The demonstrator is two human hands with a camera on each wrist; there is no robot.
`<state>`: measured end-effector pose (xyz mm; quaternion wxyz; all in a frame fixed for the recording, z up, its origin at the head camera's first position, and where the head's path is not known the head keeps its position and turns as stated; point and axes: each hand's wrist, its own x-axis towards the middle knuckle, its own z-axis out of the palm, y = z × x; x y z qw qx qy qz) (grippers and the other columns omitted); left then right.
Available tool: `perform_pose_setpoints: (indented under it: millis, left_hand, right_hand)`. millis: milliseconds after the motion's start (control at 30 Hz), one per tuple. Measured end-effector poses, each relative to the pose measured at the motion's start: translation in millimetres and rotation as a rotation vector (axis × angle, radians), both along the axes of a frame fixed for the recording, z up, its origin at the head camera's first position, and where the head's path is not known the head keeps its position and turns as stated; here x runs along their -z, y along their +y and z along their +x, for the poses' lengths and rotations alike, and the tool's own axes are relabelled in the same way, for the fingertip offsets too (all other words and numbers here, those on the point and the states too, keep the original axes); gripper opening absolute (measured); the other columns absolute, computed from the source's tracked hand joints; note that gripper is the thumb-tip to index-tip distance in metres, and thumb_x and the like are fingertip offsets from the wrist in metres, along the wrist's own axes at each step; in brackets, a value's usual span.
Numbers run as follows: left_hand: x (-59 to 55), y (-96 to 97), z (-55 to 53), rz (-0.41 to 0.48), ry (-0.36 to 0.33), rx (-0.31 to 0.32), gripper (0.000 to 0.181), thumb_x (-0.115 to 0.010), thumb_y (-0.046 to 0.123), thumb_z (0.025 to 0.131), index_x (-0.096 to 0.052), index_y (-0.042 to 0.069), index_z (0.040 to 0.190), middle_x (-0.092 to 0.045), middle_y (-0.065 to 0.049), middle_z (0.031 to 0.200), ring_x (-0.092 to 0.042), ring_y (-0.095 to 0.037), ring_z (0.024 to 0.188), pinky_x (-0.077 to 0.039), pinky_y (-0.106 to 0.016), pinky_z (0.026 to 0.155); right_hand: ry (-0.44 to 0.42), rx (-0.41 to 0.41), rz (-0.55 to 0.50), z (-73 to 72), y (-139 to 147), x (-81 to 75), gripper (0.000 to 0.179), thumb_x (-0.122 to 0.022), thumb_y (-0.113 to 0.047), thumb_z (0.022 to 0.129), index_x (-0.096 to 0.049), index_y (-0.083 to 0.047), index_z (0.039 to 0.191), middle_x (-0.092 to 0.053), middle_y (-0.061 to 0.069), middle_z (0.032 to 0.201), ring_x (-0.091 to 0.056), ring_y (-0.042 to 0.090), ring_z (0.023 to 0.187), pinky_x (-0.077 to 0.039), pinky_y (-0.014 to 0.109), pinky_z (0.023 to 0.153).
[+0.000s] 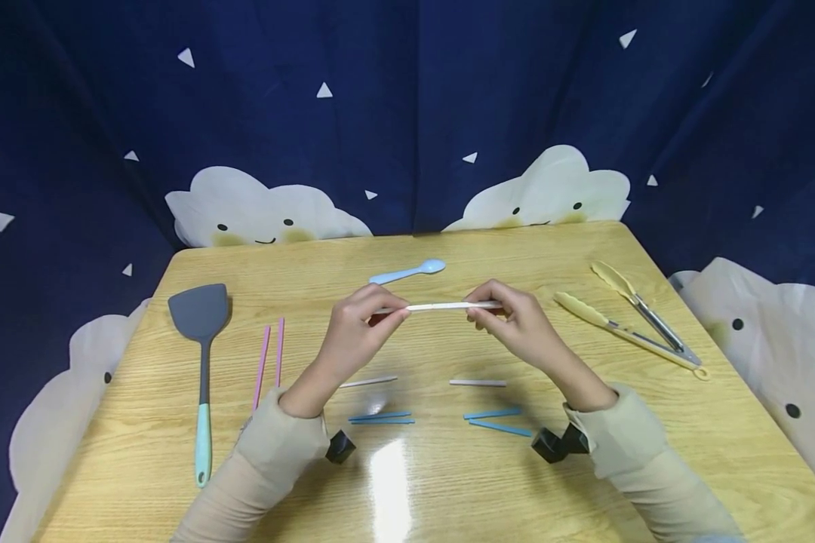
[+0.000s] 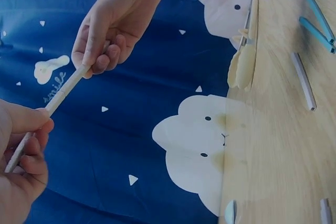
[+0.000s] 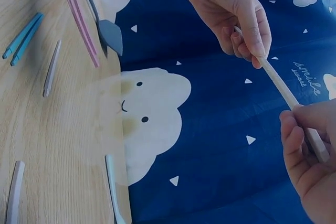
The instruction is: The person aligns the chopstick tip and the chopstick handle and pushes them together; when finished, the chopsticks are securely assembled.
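Observation:
Above the middle of the table, both hands hold a white chopstick (image 1: 438, 306) level between them; a faint seam crosses it near its middle. My left hand (image 1: 353, 332) pinches its left part between thumb and index finger. On the other side, my right hand (image 1: 519, 324) pinches the right part in the same way. Both wrist views show the chopstick (image 2: 64, 92) running from one hand to the other, its outer ends partly covered by fingers. On the table below lie two short pale sticks, one on the left (image 1: 369, 382) and one on the right (image 1: 478, 383).
Short blue sticks lie in two pairs, left (image 1: 383, 422) and right (image 1: 500, 427). Two pink chopsticks (image 1: 262, 366) rest beside a grey turner with a mint handle (image 1: 203, 437). A light blue spoon (image 1: 432, 266) lies at the back. Yellow-tipped tongs (image 1: 614, 279) lie spread at the right.

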<state>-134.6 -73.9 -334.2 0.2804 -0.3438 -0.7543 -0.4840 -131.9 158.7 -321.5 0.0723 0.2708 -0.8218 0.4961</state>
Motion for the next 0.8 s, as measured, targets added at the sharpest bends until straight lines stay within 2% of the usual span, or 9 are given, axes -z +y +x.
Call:
perform_pose_setpoints:
  millis: [333, 500, 800]
  left_hand:
    - [-0.3, 1.3, 3.0, 0.040, 0.022, 0.025, 0.009, -0.071, -0.005, 0.070, -0.068, 0.000, 0.077, -0.062, -0.005, 0.073, -0.045, -0.009, 0.056, -0.038, -0.019, 0.048]
    - [-0.4, 1.2, 3.5, 0.046, 0.025, 0.040, 0.009, -0.070, -0.006, 0.071, -0.068, 0.000, 0.077, -0.062, -0.005, 0.072, -0.045, -0.009, 0.056, -0.038, -0.021, 0.047]
    - [-2.0, 1.7, 2.6, 0.050, 0.047, 0.027, 0.009, -0.069, -0.007, 0.071, -0.067, 0.000, 0.077, -0.062, -0.006, 0.072, -0.044, -0.009, 0.055, -0.037, -0.020, 0.047]
  right_hand:
    - [0.152, -0.005, 0.041, 7.0, 0.0, -7.0, 0.011, -0.061, 0.005, 0.081, -0.059, -0.003, 0.089, -0.060, 0.002, 0.073, -0.054, 0.007, 0.062, -0.045, 0.024, 0.052]
    - [0.146, -0.009, 0.031, 8.2, -0.5, -7.6, 0.011, -0.061, 0.006, 0.080, -0.059, -0.002, 0.088, -0.059, 0.003, 0.072, -0.053, 0.008, 0.061, -0.044, 0.022, 0.051]
    - [0.146, 0.011, 0.025, 8.3, -3.4, -7.2, 0.008, -0.060, 0.005, 0.081, -0.058, 0.000, 0.087, -0.058, 0.003, 0.070, -0.052, 0.008, 0.061, -0.045, 0.023, 0.051]
